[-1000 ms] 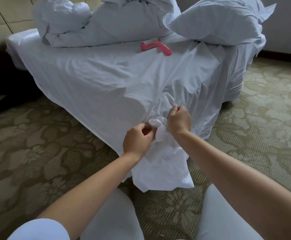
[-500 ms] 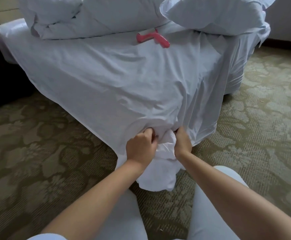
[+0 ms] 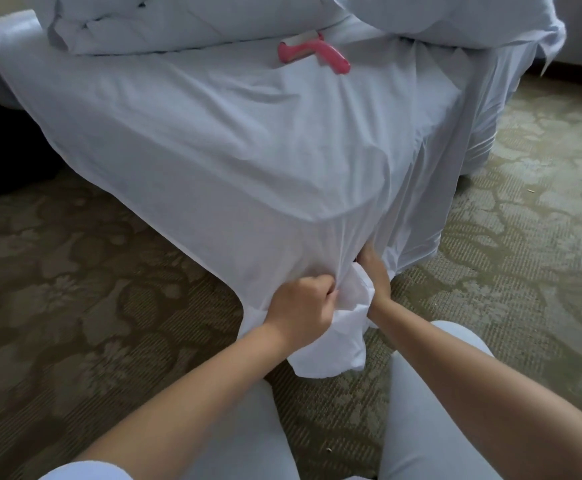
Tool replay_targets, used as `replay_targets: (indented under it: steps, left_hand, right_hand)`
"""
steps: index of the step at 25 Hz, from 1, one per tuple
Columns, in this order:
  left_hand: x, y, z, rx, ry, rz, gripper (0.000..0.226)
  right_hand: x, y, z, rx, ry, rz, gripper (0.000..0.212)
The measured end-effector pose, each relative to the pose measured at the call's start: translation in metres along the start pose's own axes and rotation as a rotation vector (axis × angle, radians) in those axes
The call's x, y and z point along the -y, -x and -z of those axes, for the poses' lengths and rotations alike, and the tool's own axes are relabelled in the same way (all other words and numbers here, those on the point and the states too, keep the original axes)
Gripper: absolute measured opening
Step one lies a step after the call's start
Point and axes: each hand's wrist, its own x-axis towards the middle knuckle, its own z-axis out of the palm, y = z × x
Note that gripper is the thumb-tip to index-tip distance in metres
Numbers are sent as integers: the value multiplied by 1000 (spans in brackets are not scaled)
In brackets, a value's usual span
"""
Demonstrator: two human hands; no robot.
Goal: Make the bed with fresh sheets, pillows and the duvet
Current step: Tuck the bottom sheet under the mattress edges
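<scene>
Presently, the left hand (image 3: 298, 306) is closed in a fist, its curled fingers gripping a gathered fold of the white sheet (image 3: 213, 143) just below the near corner of the bed. The right hand (image 3: 376, 271) sits just beside it, to the right, with fingers reaching up into the sheet folds under the corner; the fingertips are hidden by cloth, so whether it grips the sheet or only presses it cannot be told. Between the 2 hands a bunched wad of sheet stands out, and below them a loose tail of the same sheet hangs down to the patterned carpet (image 3: 74, 289).

Above the hands, the sheet is drawn over the mattress corner, with creases running toward the left fist. To the right of the hands it hangs in long vertical folds down the side of the bed.

Well beyond the hands, on the bed top, lies a pink lint roller (image 3: 317, 55). Behind it rests a crumpled white duvet (image 3: 164, 26), and a pillow (image 3: 455, 19) lies at the far right.

Nearest the camera, both forearms are bare, and 2 knees in pale trousers (image 3: 431, 427) show below them.
</scene>
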Motion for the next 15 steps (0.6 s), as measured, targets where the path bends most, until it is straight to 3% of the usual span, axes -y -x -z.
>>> replay_targets:
  steps: [2, 5, 8, 10, 12, 13, 15]
  left_hand:
    - [0, 6, -2, 42, 133, 57, 25]
    - [-2, -1, -4, 97, 247, 139, 24]
    - [6, 7, -10, 45, 316, 247, 31]
    - [16, 20, -17, 25, 405, 474, 31]
    - [29, 29, -23, 43, 365, 619, 31]
    - [36, 31, -25, 86, 277, 604, 36]
    - [46, 33, -26, 327, 142, 493, 50]
  right_hand:
    - [0, 3, 1, 17, 155, 18, 32]
    - [-2, 7, 4, -53, 255, -151, 12]
    - [-8, 0, -2, -96, 225, -249, 16]
    - [-18, -1, -14, 54, 232, -245, 26]
    - [-33, 3, -27, 326, 343, -164, 23]
    - [-38, 6, -32, 410, 419, -138, 23]
    - [-42, 14, -38, 566, 449, -105, 31]
